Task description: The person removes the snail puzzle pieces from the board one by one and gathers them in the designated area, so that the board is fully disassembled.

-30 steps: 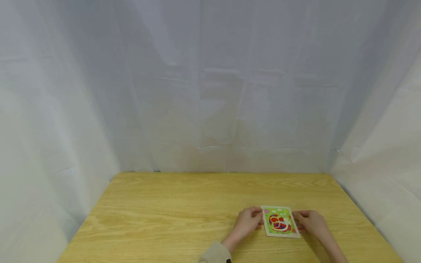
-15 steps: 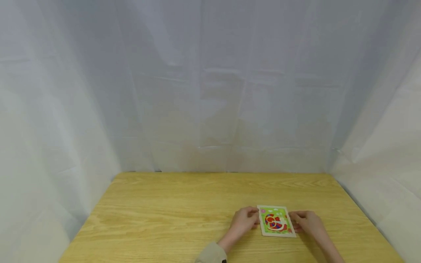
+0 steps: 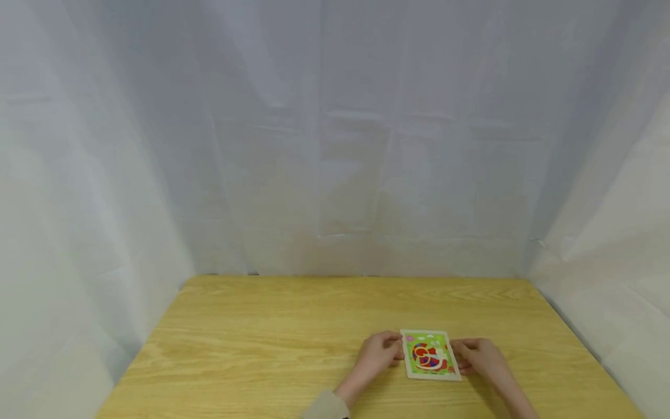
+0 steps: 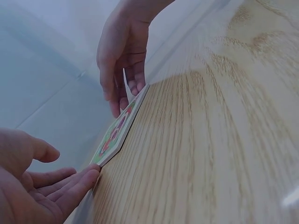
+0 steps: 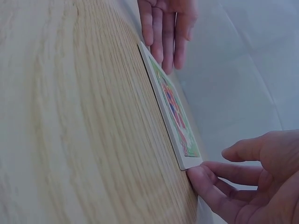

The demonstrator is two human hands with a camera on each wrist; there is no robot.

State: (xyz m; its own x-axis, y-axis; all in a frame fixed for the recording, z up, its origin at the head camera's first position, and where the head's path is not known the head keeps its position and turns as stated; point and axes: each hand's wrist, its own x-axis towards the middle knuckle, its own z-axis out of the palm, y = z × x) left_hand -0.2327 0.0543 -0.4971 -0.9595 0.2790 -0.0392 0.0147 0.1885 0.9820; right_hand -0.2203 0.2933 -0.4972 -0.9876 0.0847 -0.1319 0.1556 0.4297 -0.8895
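Your left hand (image 3: 378, 354) and right hand (image 3: 477, 356) bracket the puzzle board (image 3: 430, 355) at nine and three o'clock, straight fingers (image 4: 78, 185) touching its edges; it lies flat on the tabletop (image 3: 262, 343), unlifted, pieces all in.

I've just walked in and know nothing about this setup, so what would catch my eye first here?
A small bright green picture board with a red and blue figure lies flat on the pale wooden table, toward its near right part. The left hand and the right hand touch its two side edges with their fingertips. White sheeting closes in the table behind and at both sides.
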